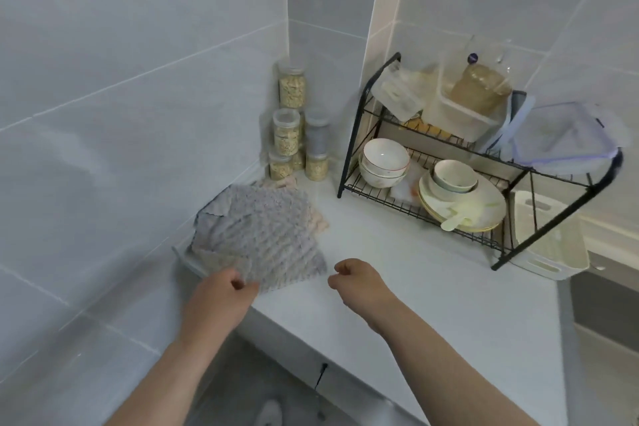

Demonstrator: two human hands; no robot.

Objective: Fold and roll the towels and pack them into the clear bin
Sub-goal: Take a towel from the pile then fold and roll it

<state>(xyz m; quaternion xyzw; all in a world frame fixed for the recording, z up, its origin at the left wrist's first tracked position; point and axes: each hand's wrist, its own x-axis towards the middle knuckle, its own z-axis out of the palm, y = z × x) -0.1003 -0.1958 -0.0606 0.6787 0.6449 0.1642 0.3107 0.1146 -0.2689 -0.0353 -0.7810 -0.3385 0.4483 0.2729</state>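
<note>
The grey towel [256, 235] lies spread on top of a pile at the left end of the table [415, 273], hard against the tiled wall. A pinkish towel [320, 222] peeks out beneath it on the far-right side. From where the person stands the pile sits at about 11 o'clock. Its longer run heads away from the near edge toward the jars [288, 135] in the corner.

The left hand [221, 297] is the nearer one. It is already on the cloth, thumb and fingers pinching the near-left corner. The right hand [359, 282] hangs just off the near-right corner, at the towel's 4 o'clock. Its fingers are curled in and I see nothing in them.

Under the pile's left edge shows what looks like the rim of the clear bin [188, 261]. To my eye the right hand needs only a short reach toward 10 o'clock to take its corner.
</note>
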